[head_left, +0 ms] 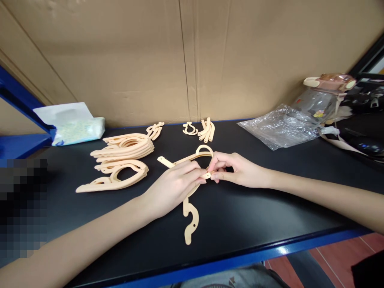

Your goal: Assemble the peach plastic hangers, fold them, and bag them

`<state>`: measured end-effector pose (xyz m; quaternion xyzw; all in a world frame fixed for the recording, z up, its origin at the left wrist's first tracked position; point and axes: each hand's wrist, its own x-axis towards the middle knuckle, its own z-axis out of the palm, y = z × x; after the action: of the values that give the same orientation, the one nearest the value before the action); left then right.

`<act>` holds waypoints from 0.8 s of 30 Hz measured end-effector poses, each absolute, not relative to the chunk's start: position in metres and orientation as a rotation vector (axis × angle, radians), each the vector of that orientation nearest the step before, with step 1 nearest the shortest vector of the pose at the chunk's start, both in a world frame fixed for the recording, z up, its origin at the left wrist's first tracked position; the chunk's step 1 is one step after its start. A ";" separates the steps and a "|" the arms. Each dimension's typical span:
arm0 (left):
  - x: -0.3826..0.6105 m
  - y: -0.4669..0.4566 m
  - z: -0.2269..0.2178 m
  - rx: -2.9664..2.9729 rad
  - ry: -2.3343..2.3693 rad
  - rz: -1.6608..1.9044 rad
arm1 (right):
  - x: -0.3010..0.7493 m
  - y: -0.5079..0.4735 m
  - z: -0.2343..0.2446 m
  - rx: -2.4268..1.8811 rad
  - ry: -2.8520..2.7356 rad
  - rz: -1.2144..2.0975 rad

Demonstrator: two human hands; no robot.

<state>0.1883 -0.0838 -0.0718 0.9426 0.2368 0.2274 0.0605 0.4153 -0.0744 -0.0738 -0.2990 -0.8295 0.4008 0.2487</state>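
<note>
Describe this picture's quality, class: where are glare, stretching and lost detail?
Head view: glare whitens one spot on the blue table edge; head view: the left forearm appears stretched toward the corner; head view: a pixelated patch hides detail at lower left, while the outline of the beige hook reads clearly.

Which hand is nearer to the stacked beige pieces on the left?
Left. The left hand is to the right of the stacked beige pieces, not touching them; the right hand is farther right, past the left one.
</note>
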 end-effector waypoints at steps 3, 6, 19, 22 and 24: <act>0.189 -0.083 -0.073 2.846 0.749 0.691 | 0.415 -0.073 -0.076 -0.825 -2.292 1.014; 0.189 -0.084 -0.074 2.791 0.820 0.723 | 0.415 -0.074 -0.077 -0.840 -2.298 0.930; 0.192 -0.091 -0.072 2.565 1.044 0.759 | 0.414 -0.082 -0.082 -0.800 -2.471 0.303; 0.192 -0.091 -0.072 2.533 1.063 0.763 | 0.414 -0.083 -0.082 -0.749 -2.497 0.118; 0.193 -0.091 -0.072 2.468 1.083 0.743 | 0.413 -0.084 -0.082 -0.736 -2.513 0.013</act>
<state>0.1930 -0.0913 -0.0716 0.8697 0.3817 0.2616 0.1719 0.4128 -0.0839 -0.0821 -0.2715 -0.9271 0.0050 0.2584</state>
